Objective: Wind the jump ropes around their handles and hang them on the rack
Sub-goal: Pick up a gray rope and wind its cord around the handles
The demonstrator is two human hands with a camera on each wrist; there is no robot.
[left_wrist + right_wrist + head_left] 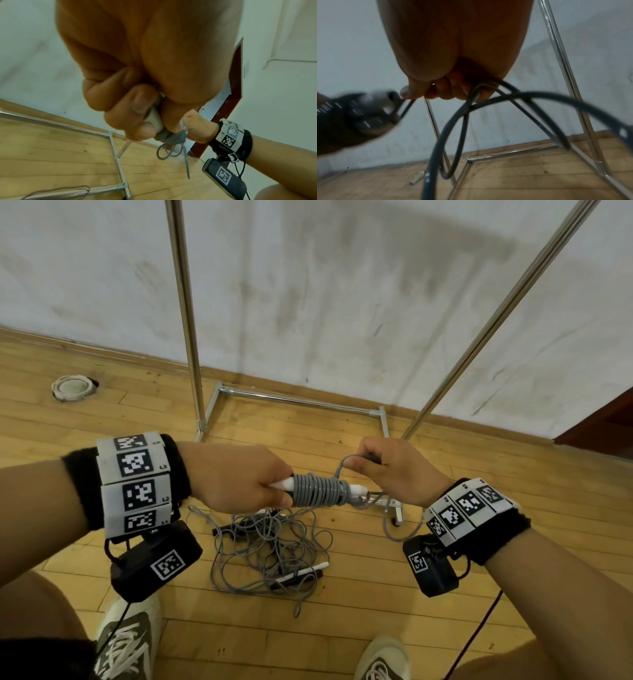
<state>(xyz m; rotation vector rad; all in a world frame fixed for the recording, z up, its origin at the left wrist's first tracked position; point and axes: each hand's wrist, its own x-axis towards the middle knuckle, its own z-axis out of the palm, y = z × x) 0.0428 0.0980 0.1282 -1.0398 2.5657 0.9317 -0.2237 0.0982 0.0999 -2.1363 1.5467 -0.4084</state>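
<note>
My left hand point(253, 479) grips the white handles point(284, 484) of a jump rope, held level above the floor. Grey rope point(320, 490) is coiled tightly round the handles' middle. My right hand point(383, 470) pinches the loose grey rope end point(342, 465) just right of the coil; a slack loop point(399, 529) hangs under that wrist. In the left wrist view my fingers point(137, 108) curl round the white handle point(156, 120). In the right wrist view the rope point(471, 97) runs out of my curled fingers point(447, 90). The chrome rack point(186, 313) stands right behind.
A tangle of further grey jump ropes point(274, 546) with black and white handles lies on the wooden floor below my hands. The rack's base bar point(301, 402) sits against the white wall. A round floor fitting point(72, 387) lies at left. My shoes point(128, 642) stand at the bottom.
</note>
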